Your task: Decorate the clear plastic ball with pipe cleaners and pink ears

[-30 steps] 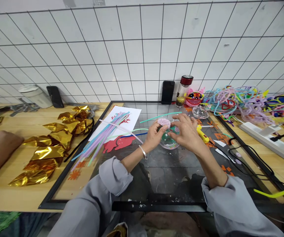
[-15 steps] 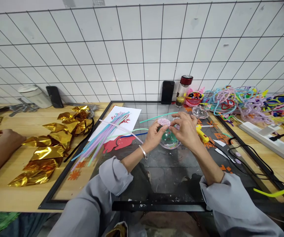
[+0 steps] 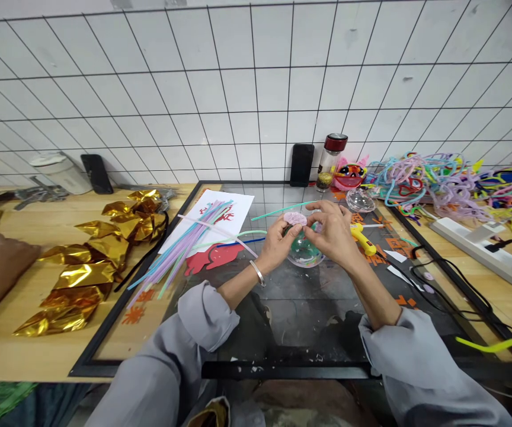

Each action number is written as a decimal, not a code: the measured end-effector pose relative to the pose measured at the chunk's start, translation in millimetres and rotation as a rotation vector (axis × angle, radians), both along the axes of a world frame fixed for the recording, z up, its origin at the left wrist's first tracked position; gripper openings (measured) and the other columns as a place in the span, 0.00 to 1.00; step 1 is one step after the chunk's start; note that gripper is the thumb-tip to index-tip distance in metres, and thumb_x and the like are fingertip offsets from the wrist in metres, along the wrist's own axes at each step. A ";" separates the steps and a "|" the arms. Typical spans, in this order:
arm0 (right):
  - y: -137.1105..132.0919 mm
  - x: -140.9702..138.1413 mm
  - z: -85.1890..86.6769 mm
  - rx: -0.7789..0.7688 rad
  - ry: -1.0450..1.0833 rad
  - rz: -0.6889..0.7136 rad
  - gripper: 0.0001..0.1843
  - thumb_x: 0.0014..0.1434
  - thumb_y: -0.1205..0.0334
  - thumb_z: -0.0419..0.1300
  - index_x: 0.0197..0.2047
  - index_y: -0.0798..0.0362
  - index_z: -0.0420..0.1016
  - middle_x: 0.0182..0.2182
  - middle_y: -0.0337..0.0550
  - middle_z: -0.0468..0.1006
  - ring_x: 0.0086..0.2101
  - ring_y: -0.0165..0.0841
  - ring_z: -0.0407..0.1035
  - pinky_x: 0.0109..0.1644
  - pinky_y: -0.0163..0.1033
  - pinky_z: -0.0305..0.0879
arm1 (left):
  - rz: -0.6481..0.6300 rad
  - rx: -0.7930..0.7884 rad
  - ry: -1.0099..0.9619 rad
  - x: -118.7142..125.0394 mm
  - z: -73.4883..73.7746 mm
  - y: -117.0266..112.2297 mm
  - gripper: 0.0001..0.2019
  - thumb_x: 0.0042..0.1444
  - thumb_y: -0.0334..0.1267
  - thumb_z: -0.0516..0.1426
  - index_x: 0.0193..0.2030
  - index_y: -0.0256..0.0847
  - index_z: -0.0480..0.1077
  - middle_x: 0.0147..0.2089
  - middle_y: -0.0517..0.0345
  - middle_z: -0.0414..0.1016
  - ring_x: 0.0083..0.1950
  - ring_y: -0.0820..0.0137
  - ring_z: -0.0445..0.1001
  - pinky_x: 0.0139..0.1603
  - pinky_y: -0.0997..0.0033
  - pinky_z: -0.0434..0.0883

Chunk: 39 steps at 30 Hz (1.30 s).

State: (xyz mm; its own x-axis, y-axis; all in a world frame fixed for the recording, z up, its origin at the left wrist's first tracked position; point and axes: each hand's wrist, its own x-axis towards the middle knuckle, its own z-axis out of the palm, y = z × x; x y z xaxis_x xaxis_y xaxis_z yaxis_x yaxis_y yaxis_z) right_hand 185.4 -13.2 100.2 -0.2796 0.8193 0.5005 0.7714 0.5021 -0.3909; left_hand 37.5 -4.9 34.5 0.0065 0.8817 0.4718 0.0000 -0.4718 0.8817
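My left hand (image 3: 278, 242) is closed, thumb and fingers pinching a fuzzy lilac pipe-cleaner piece (image 3: 295, 219) that looks coiled flat. Right up against it, my right hand (image 3: 332, 236) has its fingertips pinched together close to the left thumb; what lies between them is hidden. Just below both hands a clear rounded plastic container (image 3: 306, 260) with green inside rests on the glass-topped board. A mint-green pipe cleaner (image 3: 278, 212) runs along the board behind my hands. The yellow glue gun (image 3: 363, 239) lies beside my right wrist.
Loose pipe cleaners (image 3: 185, 246) lie on white paper (image 3: 238, 204) at left, by a red cutout (image 3: 216, 259). Gold foil (image 3: 89, 276) and another person's hand (image 3: 7, 258) are farther left. A power strip (image 3: 487, 252), cables and a pipe-cleaner heap (image 3: 442, 184) occupy the right.
Both my hands stay at the lilac piece, with only a slight shift of the right fingers. The other person's hand at the left has drawn a little farther left.
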 end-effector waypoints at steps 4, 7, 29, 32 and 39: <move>0.9 0.7 -0.7 0.002 0.025 0.012 0.06 0.53 0.64 0.61 0.26 0.50 0.76 0.51 0.49 0.79 0.56 0.50 0.67 0.63 0.65 0.48 | 0.002 0.002 0.013 -0.3 -0.8 -0.5 0.21 0.59 0.55 0.60 0.43 0.37 0.77 0.48 0.48 0.78 0.52 0.62 0.75 0.55 0.65 0.72; 0.7 0.4 0.3 -0.005 0.031 0.015 0.06 0.53 0.65 0.61 0.25 0.50 0.75 0.51 0.49 0.79 0.56 0.49 0.67 0.63 0.65 0.48 | -0.009 0.008 0.023 -1.0 -1.1 -1.9 0.21 0.60 0.56 0.59 0.44 0.38 0.76 0.50 0.48 0.77 0.53 0.62 0.75 0.54 0.65 0.72; 0.5 1.4 3.9 -0.041 -0.001 0.019 0.06 0.54 0.64 0.61 0.27 0.51 0.77 0.52 0.50 0.78 0.56 0.50 0.67 0.62 0.65 0.48 | -0.046 0.014 -0.026 0.0 -3.1 -3.6 0.22 0.62 0.57 0.56 0.48 0.39 0.71 0.45 0.52 0.77 0.48 0.66 0.74 0.51 0.69 0.70; 0.3 1.6 2.0 -0.020 -0.002 0.010 0.06 0.55 0.64 0.61 0.28 0.51 0.78 0.51 0.51 0.79 0.55 0.50 0.67 0.62 0.64 0.48 | -0.047 0.013 -0.028 0.1 -2.4 -2.9 0.22 0.61 0.58 0.56 0.47 0.39 0.71 0.46 0.51 0.77 0.49 0.65 0.74 0.52 0.68 0.70; -6.4 10.3 10.0 -0.040 -0.037 0.002 0.12 0.55 0.60 0.64 0.44 0.49 0.81 0.54 0.52 0.76 0.57 0.51 0.66 0.62 0.65 0.49 | -0.044 0.015 -0.018 0.3 -4.3 -1.7 0.22 0.61 0.57 0.56 0.47 0.39 0.71 0.45 0.52 0.77 0.47 0.66 0.75 0.50 0.68 0.70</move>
